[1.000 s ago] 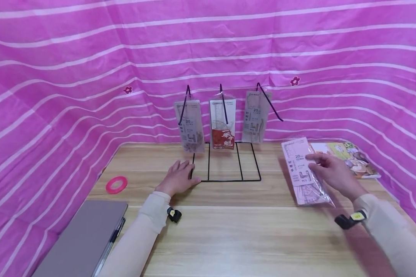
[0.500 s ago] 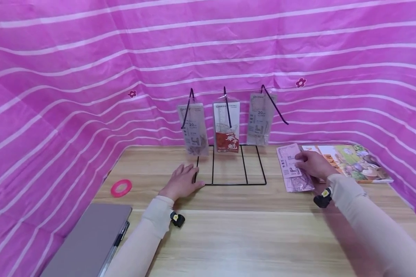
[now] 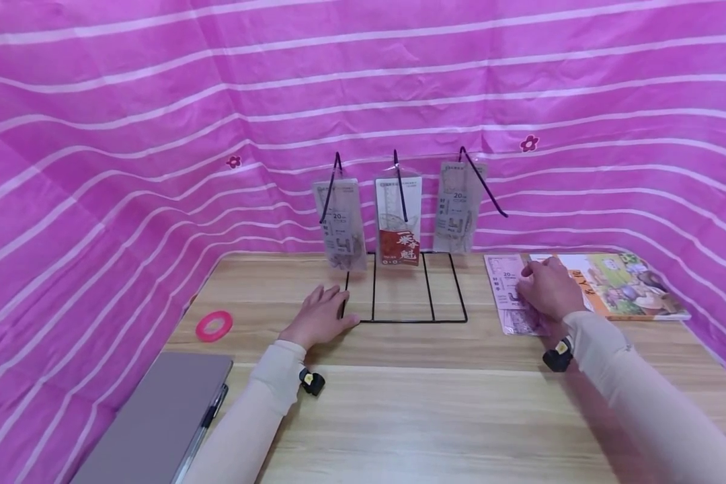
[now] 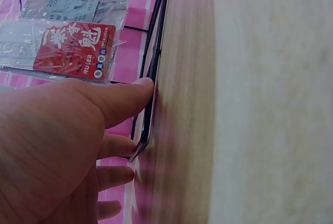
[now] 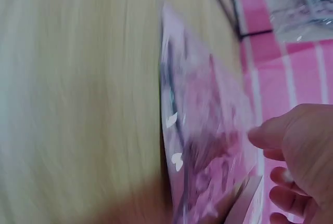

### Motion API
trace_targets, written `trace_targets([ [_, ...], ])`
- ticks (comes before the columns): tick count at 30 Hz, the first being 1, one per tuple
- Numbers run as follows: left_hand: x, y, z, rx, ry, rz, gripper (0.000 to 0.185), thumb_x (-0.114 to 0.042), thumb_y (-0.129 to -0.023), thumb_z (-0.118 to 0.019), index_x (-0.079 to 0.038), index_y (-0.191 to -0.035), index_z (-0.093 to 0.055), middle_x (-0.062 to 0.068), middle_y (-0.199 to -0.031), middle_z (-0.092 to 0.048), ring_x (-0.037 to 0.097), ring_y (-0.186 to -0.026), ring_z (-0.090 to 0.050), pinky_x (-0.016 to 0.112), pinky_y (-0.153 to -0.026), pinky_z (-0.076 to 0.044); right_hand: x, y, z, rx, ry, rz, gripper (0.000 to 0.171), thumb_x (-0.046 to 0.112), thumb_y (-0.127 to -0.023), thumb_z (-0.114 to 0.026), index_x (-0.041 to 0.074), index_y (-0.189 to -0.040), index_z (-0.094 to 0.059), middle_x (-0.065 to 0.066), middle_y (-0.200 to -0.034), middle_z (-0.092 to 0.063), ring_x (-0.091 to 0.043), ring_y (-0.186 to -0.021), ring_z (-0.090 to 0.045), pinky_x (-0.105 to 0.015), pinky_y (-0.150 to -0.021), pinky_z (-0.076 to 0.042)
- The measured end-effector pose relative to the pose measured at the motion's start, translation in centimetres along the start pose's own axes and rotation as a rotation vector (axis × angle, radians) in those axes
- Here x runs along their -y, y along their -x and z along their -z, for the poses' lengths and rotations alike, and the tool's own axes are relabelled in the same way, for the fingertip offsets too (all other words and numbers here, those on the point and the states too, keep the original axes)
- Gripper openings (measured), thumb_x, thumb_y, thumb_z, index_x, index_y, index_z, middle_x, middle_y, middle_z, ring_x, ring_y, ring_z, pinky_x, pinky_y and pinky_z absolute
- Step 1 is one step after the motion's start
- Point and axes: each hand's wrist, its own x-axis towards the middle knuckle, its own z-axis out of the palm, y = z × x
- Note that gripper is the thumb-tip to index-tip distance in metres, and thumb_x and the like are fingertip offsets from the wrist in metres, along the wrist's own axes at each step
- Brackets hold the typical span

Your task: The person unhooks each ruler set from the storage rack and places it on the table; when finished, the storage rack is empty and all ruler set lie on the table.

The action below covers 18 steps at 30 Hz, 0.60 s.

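Both hands flat: rack (image 3: 399,316); ruler packet (image 3: 508,296).

This looks like a makeshift recording booth: a wrinkled pink white-striped cloth backdrop (image 3: 127,134) wraps behind and beside a light wooden table (image 3: 429,417). On the table stands a black wire display rack (image 3: 402,296) hung with packaged rulers (image 3: 398,222).
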Motion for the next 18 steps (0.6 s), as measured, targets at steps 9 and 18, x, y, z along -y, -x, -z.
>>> trace_targets([
  [9, 0.1, -0.2, -0.2, -0.003, 0.005, 0.004, 0.075, -0.054, -0.104, -0.059, -0.012, -0.162, -0.04, 0.015, -0.174, -0.026, 0.047, -0.163, -0.01, 0.062, -0.133, -0.009, 3.0, 3.0, 0.4, -0.063, -0.443, 0.038, 0.053, 0.043, -0.108, -0.055, 0.006, -0.147, -0.054, -0.025, -0.152, -0.047, -0.044, -0.129, -0.055, -0.056, -0.101, -0.05],
  [18, 0.1, -0.1, -0.1, -0.004, 0.005, 0.011, 0.074, -0.054, -0.104, -0.059, -0.012, -0.162, -0.041, 0.015, -0.174, -0.027, 0.047, -0.163, -0.01, 0.062, -0.133, -0.01, 6.7, 1.2, 1.2, -0.097, -0.595, 0.177, 0.051, 0.037, -0.107, -0.062, 0.008, -0.148, -0.054, -0.018, -0.155, -0.05, -0.041, -0.137, -0.055, -0.063, -0.113, -0.047],
])
